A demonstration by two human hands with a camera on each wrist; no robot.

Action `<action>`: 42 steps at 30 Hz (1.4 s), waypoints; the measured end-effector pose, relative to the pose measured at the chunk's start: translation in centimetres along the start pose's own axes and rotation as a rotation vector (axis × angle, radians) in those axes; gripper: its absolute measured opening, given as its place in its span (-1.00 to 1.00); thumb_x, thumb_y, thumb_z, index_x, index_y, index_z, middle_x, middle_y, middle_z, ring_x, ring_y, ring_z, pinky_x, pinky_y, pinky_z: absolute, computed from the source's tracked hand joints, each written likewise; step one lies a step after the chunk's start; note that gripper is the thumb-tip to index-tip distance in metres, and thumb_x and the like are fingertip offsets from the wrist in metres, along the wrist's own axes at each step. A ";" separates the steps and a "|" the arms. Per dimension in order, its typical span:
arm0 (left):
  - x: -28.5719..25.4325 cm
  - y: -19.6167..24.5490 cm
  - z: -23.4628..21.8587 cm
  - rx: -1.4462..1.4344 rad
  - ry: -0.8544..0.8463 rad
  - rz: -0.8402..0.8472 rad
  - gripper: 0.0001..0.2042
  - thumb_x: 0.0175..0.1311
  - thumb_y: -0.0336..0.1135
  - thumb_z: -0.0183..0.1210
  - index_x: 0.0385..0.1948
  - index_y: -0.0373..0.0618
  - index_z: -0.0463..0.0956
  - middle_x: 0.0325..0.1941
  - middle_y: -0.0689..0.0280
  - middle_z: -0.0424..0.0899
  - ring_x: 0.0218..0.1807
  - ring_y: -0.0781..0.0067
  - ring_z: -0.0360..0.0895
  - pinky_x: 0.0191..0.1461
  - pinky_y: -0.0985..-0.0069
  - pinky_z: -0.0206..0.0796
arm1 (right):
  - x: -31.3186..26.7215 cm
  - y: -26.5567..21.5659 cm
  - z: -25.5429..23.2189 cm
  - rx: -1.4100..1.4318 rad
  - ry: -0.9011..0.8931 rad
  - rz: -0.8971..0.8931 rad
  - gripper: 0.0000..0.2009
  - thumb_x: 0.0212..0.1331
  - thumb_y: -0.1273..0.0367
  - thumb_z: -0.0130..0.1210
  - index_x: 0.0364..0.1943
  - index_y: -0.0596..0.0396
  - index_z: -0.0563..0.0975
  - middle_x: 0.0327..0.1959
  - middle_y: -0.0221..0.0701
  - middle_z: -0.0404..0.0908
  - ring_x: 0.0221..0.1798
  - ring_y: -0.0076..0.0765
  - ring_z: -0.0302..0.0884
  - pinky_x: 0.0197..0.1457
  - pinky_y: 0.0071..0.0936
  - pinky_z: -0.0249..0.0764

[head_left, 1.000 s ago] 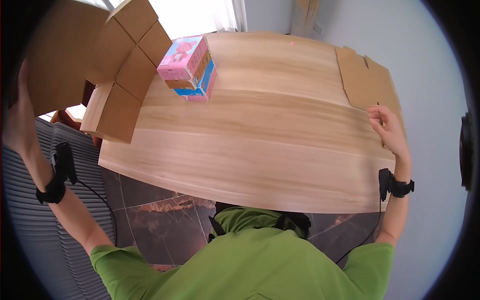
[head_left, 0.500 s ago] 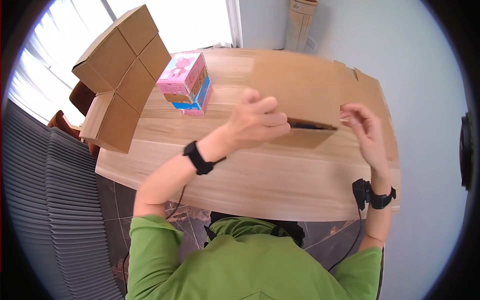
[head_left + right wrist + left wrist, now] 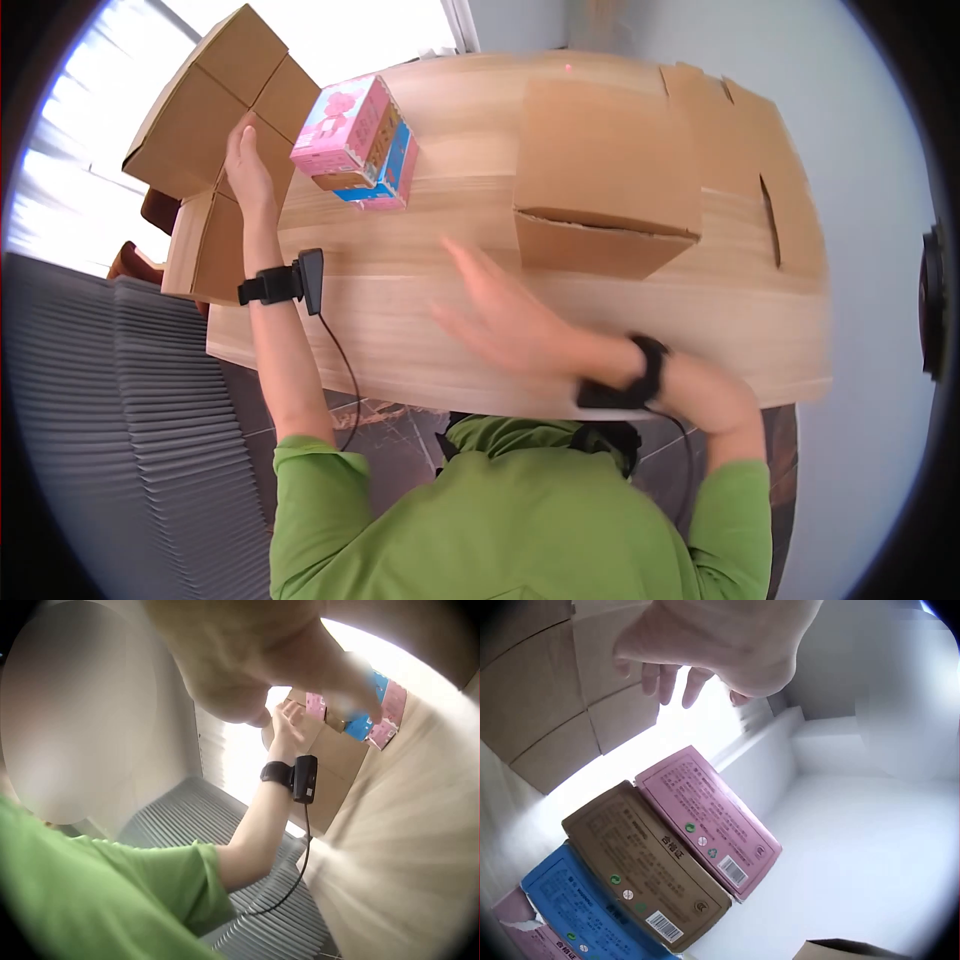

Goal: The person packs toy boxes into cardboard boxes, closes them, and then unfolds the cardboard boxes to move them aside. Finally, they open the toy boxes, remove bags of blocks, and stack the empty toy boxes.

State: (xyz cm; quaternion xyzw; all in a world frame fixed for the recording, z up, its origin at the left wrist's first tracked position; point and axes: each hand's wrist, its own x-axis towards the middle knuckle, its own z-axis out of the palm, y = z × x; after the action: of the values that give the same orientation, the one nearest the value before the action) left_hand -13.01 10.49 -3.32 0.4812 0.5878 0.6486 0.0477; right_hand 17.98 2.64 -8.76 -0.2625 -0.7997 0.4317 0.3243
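Note:
Against the stack of cardboard boxes (image 3: 225, 135) at the left, my left hand (image 3: 250, 180) is raised with fingers extended; whether it touches the cardboard I cannot tell. Just right of it stands a pile of small boxes, a pink one (image 3: 340, 125) on top, with brown (image 3: 649, 862) and blue (image 3: 585, 907) ones below. My right hand (image 3: 505, 315), blurred, hangs over the middle of the table with its fingers spread and nothing in them. To its upper right, a cardboard box (image 3: 610, 165) rests on the table, with a narrow gap along its front top edge.
A flattened cardboard piece (image 3: 745, 150) with slits lies along the right side of the wooden table (image 3: 450, 80). Grey ribbed seating (image 3: 140, 400) is at the left, and a pale wall (image 3: 870, 300) at the right. Cables trail from both wrist cameras.
My left hand left the cardboard box it had brought onto the table and went back left to the stack. My right hand swung from the right side toward the middle.

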 end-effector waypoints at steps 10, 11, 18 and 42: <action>-2.7 -5.2 1.6 -0.871 -0.394 -0.898 -0.40 0.25 0.17 -0.29 0.15 -0.11 0.22 0.21 0.21 0.29 0.24 0.17 0.18 0.23 0.12 0.03 | 14.8 7.9 6.2 0.484 0.388 0.351 -0.10 0.17 -0.22 -0.55 0.24 0.46 -0.19 0.32 0.17 -0.24 0.41 0.10 -0.33 0.41 -0.30 -0.30; -2.8 -5.3 2.2 -0.848 -0.361 -0.852 -0.42 0.25 0.15 -0.29 0.15 -0.10 0.22 0.20 0.22 0.30 0.22 0.18 0.21 0.22 0.15 0.07 | 15.6 7.8 6.3 0.492 0.383 0.308 -0.09 0.16 -0.22 -0.56 0.24 0.46 -0.20 0.32 0.17 -0.27 0.41 0.10 -0.36 0.41 -0.29 -0.33; -2.4 -7.4 3.7 -0.629 -0.243 -0.695 -0.52 0.29 0.03 -0.27 0.12 -0.06 0.26 0.14 0.28 0.38 0.14 0.29 0.34 0.18 0.34 0.19 | 18.6 6.1 8.0 0.419 0.264 0.268 -0.04 0.12 -0.26 -0.60 0.23 0.48 -0.30 0.34 0.13 -0.40 0.42 0.03 -0.53 0.42 -0.33 -0.41; 1.4 0.4 5.2 0.976 -0.619 0.189 -0.12 -0.21 0.08 0.26 0.19 -0.27 0.15 0.12 -0.27 0.23 0.22 -0.10 0.20 0.19 0.28 0.16 | -9.2 -4.6 -15.1 -0.136 0.504 0.156 -0.90 0.14 0.48 -0.02 -0.30 0.18 0.50 -0.50 -0.50 0.51 -0.53 -0.61 0.40 -0.47 -0.69 0.31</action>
State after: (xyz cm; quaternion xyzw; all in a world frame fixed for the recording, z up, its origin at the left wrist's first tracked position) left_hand -10.01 14.99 -2.96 0.6649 0.7318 0.1335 -0.0679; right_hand 34.55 1.82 -1.19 -0.4437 -0.6981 0.3219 0.4606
